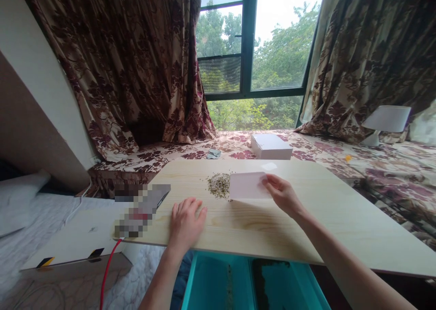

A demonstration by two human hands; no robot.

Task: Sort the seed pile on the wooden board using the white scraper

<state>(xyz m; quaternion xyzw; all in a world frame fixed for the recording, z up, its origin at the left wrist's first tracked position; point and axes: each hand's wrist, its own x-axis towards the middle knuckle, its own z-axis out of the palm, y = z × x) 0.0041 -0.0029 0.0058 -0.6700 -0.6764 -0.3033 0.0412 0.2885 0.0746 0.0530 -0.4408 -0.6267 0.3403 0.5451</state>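
1. head view, right hand (281,189): grasping card (248,186), thumb and fingers pinched on its 3 o'clock end. wrist bent, forearm runs back toward 5 o'clock.
2. head view, card: white, flat, tilted a bit over table (272,228), shadow below it. its 9 o'clock edge meets the grains (219,185).
3. head view, grains: loose pile on table, mixed green, dark and pale bits, a few strays round the rim. too small to tell what kind.
4. head view, left hand (187,217): released, palm down on table at 8 o'clock from grains, fingers a little spread, near the table's 6 o'clock edge. can't tell what the palm covers.
5. head view, on table: slip (269,166), white, at 2 o'clock from card. pixelated item (139,210) at 9 o'clock from left hand, red cable (109,269) at its 7 o'clock.
6. head view, below table: bin (218,278), teal, at 5 o'clock from grains, two compartments. 3 o'clock one holds dark stuff, can't tell what.
7. head view, beyond table: cloth (213,154) at 12 o'clock from grains, box (272,146) at 2 o'clock, lamp (388,118) farther off at 3 o'clock from box.
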